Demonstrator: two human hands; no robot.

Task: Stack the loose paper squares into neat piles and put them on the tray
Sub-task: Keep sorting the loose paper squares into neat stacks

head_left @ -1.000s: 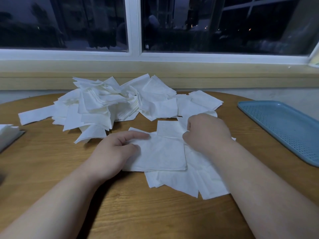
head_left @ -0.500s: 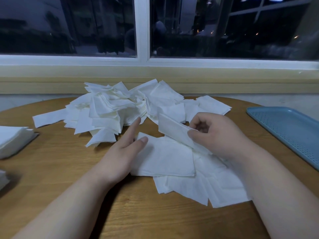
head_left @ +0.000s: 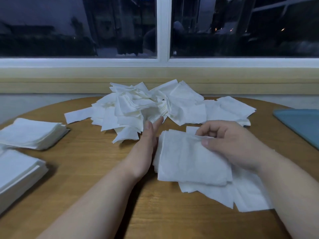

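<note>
A messy heap of loose white paper squares (head_left: 146, 107) lies at the far middle of the round wooden table (head_left: 89, 163). In front of me a small pile of squares (head_left: 188, 157) lies on several more spread squares (head_left: 246, 192). My left hand (head_left: 146, 149) stands on its edge, fingers straight, pressed against the pile's left side. My right hand (head_left: 229, 144) pinches a paper square at the pile's top right. The blue tray (head_left: 300, 123) sits at the right edge, only partly in view.
Two neat stacks of squares stand on the left: one further back (head_left: 31, 133) and one near the left edge (head_left: 17, 173). A window sill and wall run close behind the table. Bare wood shows in the near middle.
My right hand has brought a lifted square down onto the pile. My left hand turned from lying flat on the paper to standing on its edge against the pile's left side.
</note>
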